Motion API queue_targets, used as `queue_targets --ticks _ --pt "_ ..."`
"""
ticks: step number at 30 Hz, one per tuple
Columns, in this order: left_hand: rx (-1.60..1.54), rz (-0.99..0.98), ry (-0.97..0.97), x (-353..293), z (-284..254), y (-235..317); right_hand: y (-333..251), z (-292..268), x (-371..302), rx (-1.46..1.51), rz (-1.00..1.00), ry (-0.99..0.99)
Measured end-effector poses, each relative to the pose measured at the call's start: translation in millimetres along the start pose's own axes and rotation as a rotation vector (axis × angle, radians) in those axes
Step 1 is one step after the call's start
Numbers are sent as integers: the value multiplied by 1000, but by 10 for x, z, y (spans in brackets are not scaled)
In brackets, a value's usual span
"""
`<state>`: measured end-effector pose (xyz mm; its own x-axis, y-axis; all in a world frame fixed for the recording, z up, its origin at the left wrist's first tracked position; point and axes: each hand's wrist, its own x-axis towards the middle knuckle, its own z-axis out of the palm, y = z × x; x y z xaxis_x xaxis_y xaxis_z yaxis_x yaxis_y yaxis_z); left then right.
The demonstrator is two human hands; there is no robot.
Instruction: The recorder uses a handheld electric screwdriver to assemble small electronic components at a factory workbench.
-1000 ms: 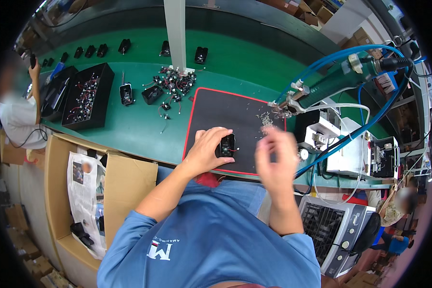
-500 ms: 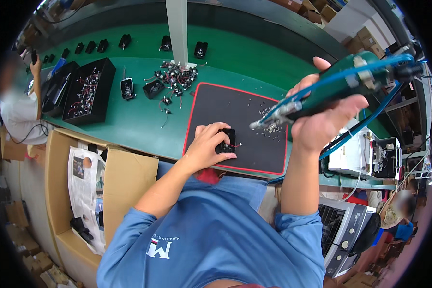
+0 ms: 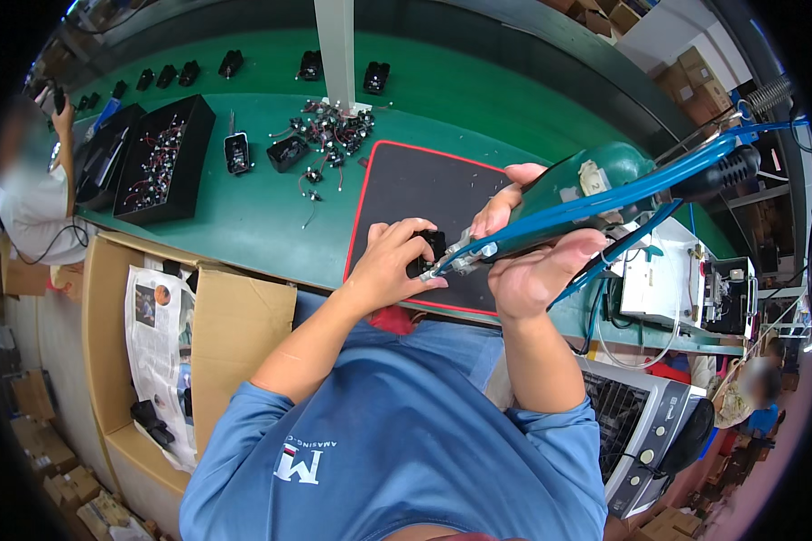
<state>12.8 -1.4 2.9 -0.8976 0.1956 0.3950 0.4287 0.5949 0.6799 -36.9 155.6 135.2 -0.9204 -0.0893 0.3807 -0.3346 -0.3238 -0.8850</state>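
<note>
My left hand (image 3: 388, 263) is closed round a small black plastic housing (image 3: 434, 242), pressing it to a dark mat with a red border (image 3: 410, 176). In my right hand (image 3: 534, 278) is a green electric screwdriver (image 3: 564, 191), tilted, with blue hoses running along it to the upper right. Its metal and clear tip (image 3: 460, 256) is down at the housing, close to my left fingertips. The tool and my fingers hide much of the housing's inside, so I cannot tell whether the tip touches a screw.
Loose wired parts (image 3: 334, 131) lie left of the mat, beside an open black housing (image 3: 287, 154) and another housing (image 3: 236, 153). A black bin (image 3: 203, 135) of wired parts stands farther left. Behind is a grey post (image 3: 336, 54); at right, a white machine (image 3: 663, 288). A cardboard box (image 3: 244, 352) sits front left.
My right hand has brought the screwdriver down and left, from above the mat's right side to the housing. My left hand still holds the housing in about the same place.
</note>
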Motion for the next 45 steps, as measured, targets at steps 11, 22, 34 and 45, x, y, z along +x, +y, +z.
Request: queue_targets --ticks 11,22,34,45 --pt "15 26 13 -2 21 -40 71 -30 -22 -28 -12 9" --pt "-30 10 47 4 18 -41 -315 41 144 206 10 -117" --pt "-122 -28 2 9 0 -23 70 84 51 -79 -18 -92" --pt "-116 -23 21 3 -1 -16 158 65 9 -11 -22 -79"
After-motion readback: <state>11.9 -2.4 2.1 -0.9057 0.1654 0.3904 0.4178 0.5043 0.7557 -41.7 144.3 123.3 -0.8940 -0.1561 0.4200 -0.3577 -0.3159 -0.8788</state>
